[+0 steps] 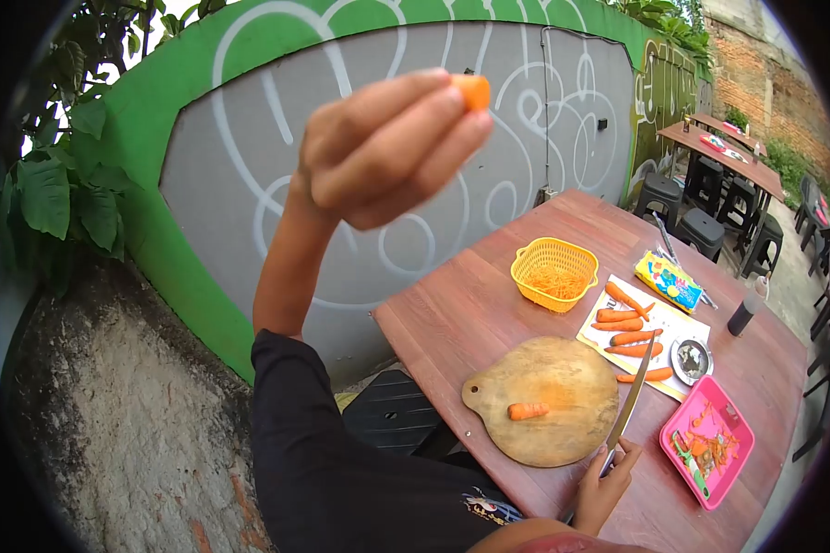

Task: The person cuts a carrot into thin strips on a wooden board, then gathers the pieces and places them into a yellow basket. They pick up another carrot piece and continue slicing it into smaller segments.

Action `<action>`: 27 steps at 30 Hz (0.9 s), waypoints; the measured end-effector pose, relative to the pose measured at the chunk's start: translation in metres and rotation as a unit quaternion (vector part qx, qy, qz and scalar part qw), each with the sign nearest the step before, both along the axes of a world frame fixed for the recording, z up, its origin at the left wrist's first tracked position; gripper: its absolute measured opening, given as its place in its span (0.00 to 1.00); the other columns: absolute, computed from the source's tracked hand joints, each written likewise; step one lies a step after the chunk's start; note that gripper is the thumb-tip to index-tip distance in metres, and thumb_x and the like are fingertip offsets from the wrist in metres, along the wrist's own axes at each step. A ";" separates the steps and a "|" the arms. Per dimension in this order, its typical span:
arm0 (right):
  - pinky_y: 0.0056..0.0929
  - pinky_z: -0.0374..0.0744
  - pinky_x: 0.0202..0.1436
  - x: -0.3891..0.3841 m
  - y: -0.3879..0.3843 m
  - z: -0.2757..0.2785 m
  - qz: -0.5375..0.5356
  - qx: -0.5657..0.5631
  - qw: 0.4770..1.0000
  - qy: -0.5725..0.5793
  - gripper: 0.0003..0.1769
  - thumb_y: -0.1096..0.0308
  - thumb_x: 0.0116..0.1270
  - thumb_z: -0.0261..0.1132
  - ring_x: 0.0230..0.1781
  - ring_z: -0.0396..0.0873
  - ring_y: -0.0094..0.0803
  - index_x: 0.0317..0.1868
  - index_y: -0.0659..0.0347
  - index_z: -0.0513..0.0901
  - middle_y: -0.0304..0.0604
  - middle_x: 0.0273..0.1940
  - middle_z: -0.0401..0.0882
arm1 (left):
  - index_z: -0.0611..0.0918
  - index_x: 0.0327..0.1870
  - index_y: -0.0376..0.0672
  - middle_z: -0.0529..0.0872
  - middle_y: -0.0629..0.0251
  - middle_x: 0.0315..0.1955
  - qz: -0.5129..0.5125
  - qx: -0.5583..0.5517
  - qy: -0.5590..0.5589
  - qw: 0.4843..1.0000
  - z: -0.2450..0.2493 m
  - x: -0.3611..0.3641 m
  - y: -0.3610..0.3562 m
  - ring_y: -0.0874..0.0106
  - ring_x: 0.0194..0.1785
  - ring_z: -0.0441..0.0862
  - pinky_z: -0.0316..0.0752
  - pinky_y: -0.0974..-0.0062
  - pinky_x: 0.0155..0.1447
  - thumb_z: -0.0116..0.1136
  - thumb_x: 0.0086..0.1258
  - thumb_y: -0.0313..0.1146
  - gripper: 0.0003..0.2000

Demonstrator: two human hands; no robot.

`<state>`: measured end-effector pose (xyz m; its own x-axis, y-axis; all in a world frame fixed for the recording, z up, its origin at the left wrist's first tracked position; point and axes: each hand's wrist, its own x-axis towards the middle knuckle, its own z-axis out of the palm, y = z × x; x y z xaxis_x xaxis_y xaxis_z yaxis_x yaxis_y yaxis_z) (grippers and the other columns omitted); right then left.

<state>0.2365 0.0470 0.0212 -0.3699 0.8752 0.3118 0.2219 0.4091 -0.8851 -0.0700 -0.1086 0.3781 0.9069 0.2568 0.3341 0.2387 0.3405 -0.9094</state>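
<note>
Raised high in front of the wall, my left hand (392,147) pinches a carrot piece (471,92) at its fingertips. My right hand (609,490) is closed around the handle of a long knife (633,396), whose blade points away over the right edge of the cutting board. On the round wooden cutting board (563,369) lies a cut length of carrot (528,411). Several whole carrots (629,336) rest on a sheet of paper (690,323) just beyond the board.
A yellow basket (555,258) holds shredded carrot. A pink tray (742,429) contains peelings and a green-handled peeler (692,465). Nearby are a metal ashtray (692,358), a yellow-blue packet (669,279) and a dark bottle (743,313). Stools (701,232) stand behind the wooden table (433,323).
</note>
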 end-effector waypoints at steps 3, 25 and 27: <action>0.33 0.65 0.27 -0.001 -0.005 0.002 0.007 -0.027 0.999 0.030 0.12 0.73 0.77 0.58 0.23 0.69 0.25 0.57 0.65 0.71 0.44 0.25 0.76 | 0.82 0.61 0.39 0.80 0.51 0.59 0.084 0.285 -0.150 0.943 0.148 -0.134 -0.036 0.57 0.63 0.79 0.76 0.64 0.63 0.67 0.65 0.20 0.21; 0.40 0.75 0.32 0.009 0.004 0.015 -0.074 -0.071 0.993 -0.066 0.14 0.72 0.74 0.63 0.25 0.79 0.44 0.57 0.65 0.73 0.58 0.34 0.83 | 0.71 0.75 0.61 0.65 0.71 0.80 0.139 -0.708 -0.254 0.644 -0.264 -0.015 0.083 0.63 0.77 0.69 0.70 0.61 0.74 0.55 0.69 0.31 0.31; 0.39 0.76 0.32 0.009 0.004 0.015 -0.089 -0.046 0.994 -0.053 0.15 0.72 0.74 0.63 0.25 0.80 0.41 0.57 0.65 0.73 0.58 0.34 0.83 | 0.70 0.77 0.63 0.65 0.71 0.80 0.125 -0.758 -0.285 0.573 -0.277 -0.011 0.082 0.62 0.76 0.70 0.71 0.60 0.74 0.54 0.70 0.32 0.31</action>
<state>0.2458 0.0506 0.0361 -0.2343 0.9524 0.1950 0.3780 0.2740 -0.8843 -0.0812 -0.0263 0.1007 0.6331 0.7418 -0.2210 0.7600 -0.6499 -0.0041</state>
